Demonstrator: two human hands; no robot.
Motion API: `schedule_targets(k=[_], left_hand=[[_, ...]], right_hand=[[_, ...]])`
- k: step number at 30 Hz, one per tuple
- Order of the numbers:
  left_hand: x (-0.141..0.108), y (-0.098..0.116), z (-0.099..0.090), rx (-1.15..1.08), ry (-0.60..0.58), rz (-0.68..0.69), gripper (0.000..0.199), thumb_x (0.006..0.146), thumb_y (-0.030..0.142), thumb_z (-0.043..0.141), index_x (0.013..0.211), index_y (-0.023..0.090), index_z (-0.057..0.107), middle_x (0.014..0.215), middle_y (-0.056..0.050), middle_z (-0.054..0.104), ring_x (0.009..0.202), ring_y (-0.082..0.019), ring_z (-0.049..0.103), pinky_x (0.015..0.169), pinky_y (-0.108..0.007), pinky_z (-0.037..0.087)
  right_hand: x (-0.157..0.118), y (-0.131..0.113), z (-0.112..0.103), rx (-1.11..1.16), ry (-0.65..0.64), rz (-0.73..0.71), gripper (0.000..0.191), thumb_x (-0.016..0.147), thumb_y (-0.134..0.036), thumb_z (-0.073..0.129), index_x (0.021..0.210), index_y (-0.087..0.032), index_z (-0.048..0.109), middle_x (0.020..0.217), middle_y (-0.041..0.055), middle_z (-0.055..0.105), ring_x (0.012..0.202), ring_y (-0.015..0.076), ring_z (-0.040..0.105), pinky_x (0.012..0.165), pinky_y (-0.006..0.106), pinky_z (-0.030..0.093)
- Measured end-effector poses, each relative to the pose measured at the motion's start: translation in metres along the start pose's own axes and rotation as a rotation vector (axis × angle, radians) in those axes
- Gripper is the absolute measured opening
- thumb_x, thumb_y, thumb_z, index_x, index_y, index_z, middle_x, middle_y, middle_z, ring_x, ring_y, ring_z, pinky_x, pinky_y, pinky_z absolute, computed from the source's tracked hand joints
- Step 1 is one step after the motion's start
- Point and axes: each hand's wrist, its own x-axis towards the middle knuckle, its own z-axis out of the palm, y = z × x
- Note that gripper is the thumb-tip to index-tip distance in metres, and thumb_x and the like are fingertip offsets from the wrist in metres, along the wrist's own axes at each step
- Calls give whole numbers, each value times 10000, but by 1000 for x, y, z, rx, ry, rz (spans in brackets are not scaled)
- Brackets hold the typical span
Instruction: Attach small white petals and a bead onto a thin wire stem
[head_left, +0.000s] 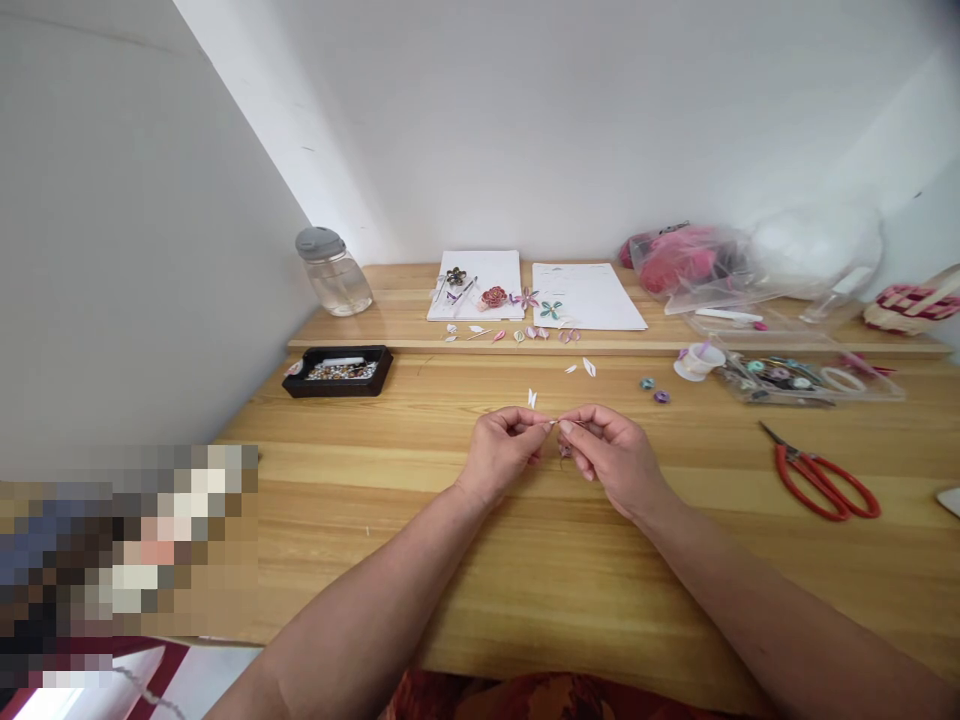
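Observation:
Over the middle of the table, my left hand (504,450) and my right hand (609,452) meet fingertip to fingertip. Both are closed in a pinch on a tiny, thin, pale piece (553,423), too small to name. A small purplish bit (565,451) shows just below my right fingers; whether it hangs from them or lies on the wood cannot be seen. Just beyond my left hand lie white petal-shaped pieces (532,398). Farther back are another white petal (589,367) and two small spools, one teal (647,384), one purple (661,397).
Red-handled scissors (821,480) lie at right, near a white spool (699,361) and a clear box (795,385) of supplies. A black tray (339,371) of beads sits left. Beyond, a raised ledge holds a water bottle (334,272), papers (592,295), flower ornaments (494,297) and plastic bags (690,265).

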Motion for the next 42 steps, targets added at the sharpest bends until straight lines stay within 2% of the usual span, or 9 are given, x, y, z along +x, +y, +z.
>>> schedule_targets(k=[10, 20, 29, 31, 35, 39, 42], left_hand=[[0, 0, -1, -11, -14, 15, 278, 691, 362, 776, 792, 115, 698, 555, 13, 579, 472, -63, 459, 478, -194, 354], [1, -1, 0, -49, 11, 16, 335, 689, 412, 784, 809, 121, 670, 539, 22, 553, 465, -68, 453, 468, -195, 345], [5, -3, -2, -1, 80, 61, 288, 706, 385, 756, 804, 129, 668, 574, 22, 567, 480, -70, 456, 495, -206, 377], [6, -3, -3, 54, 89, 90, 264, 718, 369, 740, 806, 129, 673, 588, 19, 572, 494, -72, 454, 504, -207, 369], [8, 0, -8, 222, 100, 170, 176, 754, 300, 684, 811, 133, 688, 594, 22, 557, 533, -81, 453, 536, -209, 362], [8, 3, -11, 419, 70, 312, 112, 762, 226, 643, 807, 144, 705, 633, 18, 555, 578, -85, 457, 580, -211, 372], [6, 6, -13, 523, 34, 383, 116, 756, 183, 621, 819, 149, 712, 659, 10, 562, 603, -91, 474, 602, -213, 379]], right_hand=[[0, 0, 0, 7, -10, 11, 281, 751, -414, 775, 832, -174, 655, 614, -28, 603, 391, 44, 427, 351, 183, 296], [-1, 0, 1, 70, -28, 60, 308, 719, -397, 801, 871, -167, 665, 691, -7, 662, 459, 77, 541, 408, 205, 423], [-6, -1, 4, -200, -59, 65, 243, 789, -401, 701, 874, -176, 671, 668, 6, 659, 457, 102, 545, 432, 242, 449], [-8, -2, 4, -298, -62, -2, 217, 811, -381, 669, 898, -182, 681, 669, 12, 662, 477, 117, 549, 448, 255, 445], [-14, -6, 3, -521, -32, -242, 137, 839, -311, 637, 891, -198, 696, 723, 30, 693, 557, 137, 555, 532, 277, 440], [-17, -14, -2, -713, -31, -477, 90, 859, -236, 605, 860, -218, 694, 733, 26, 678, 609, 152, 559, 584, 287, 429], [-15, -21, -7, -772, -35, -567, 105, 860, -208, 596, 841, -226, 698, 737, 27, 670, 654, 164, 576, 620, 291, 429]])
